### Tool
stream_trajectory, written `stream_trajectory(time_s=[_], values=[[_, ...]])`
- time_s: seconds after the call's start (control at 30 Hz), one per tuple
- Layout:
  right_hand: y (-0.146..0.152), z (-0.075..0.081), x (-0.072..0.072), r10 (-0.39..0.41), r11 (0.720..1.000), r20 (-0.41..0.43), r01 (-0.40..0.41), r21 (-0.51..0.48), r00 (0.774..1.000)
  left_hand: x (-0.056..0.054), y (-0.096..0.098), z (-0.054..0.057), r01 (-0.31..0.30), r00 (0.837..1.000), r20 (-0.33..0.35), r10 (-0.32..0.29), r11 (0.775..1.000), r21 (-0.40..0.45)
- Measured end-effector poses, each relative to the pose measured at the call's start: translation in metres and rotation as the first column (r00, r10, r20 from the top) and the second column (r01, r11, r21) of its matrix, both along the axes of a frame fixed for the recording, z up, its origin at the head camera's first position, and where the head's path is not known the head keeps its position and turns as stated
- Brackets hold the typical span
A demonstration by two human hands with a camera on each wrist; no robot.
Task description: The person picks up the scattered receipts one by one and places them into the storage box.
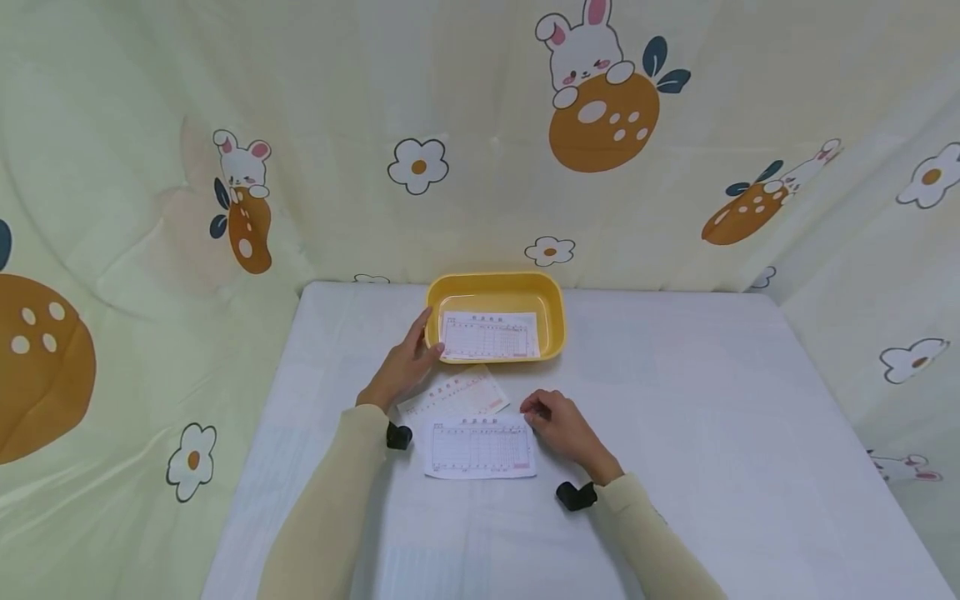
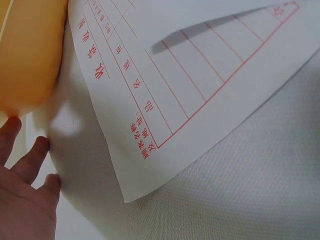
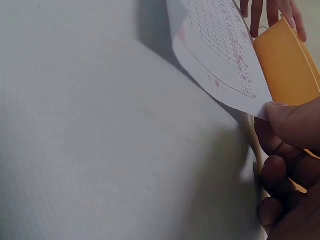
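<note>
My right hand [image 1: 561, 427] pinches the corner of a printed form sheet [image 1: 480, 448] between thumb and fingertips. The right wrist view shows that sheet [image 3: 215, 55] lifted and slightly bent above the cloth. A second form, red-printed [image 1: 457, 395], lies slanted behind it, partly covered; in the left wrist view this red form [image 2: 135, 100] shows its ruled lines. My left hand [image 1: 405, 367] rests against the left front corner of a yellow tray [image 1: 557, 325], its fingers fairly straight and a fingertip touching the tray wall. Inside the tray lies another form [image 1: 490, 336].
A white cloth covers the table [image 1: 675, 400]. Behind its far edge hangs a pale curtain [image 1: 480, 100] with rabbit and flower prints, which also runs down both sides. The tray stands near the table's back edge.
</note>
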State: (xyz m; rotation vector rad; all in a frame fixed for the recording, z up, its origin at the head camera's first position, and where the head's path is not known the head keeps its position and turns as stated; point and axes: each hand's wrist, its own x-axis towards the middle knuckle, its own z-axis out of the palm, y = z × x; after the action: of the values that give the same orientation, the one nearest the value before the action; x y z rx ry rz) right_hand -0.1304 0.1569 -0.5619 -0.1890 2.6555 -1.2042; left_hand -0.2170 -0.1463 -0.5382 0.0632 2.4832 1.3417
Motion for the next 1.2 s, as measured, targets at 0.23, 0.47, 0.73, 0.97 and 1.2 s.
stream_trajectory(time_s=[0.23, 0.47, 0.73, 0.97, 1.2], values=[[0.002, 0.0, -0.001, -0.037, 0.999, 0.017, 0.038, -0.012, 0.999, 0.0, -0.001, -0.002, 0.0, 1.0, -0.012, 0.0, 1.0, 0.006], [0.005, 0.006, 0.001, -0.028, 0.999, -0.019, 0.028, -0.02, 0.999, 0.0, -0.001, -0.002, -0.001, 1.0, -0.013, 0.001, 1.0, 0.001], [0.008, 0.017, 0.003, -0.055, 0.998, -0.02, 0.054, -0.021, 0.998, -0.001, -0.002, -0.004, 0.007, 1.0, -0.018, -0.007, 1.0, -0.002], [0.013, 0.025, 0.001, -0.052, 0.998, -0.063, 0.049, -0.039, 0.997, -0.003, -0.002, -0.004, 0.013, 1.0, -0.015, -0.013, 1.0, -0.01], [0.016, 0.038, 0.0, -0.037, 0.998, -0.12, 0.03, -0.062, 0.992, -0.003, -0.001, -0.005, 0.009, 1.0, -0.01, -0.009, 1.0, -0.025]])
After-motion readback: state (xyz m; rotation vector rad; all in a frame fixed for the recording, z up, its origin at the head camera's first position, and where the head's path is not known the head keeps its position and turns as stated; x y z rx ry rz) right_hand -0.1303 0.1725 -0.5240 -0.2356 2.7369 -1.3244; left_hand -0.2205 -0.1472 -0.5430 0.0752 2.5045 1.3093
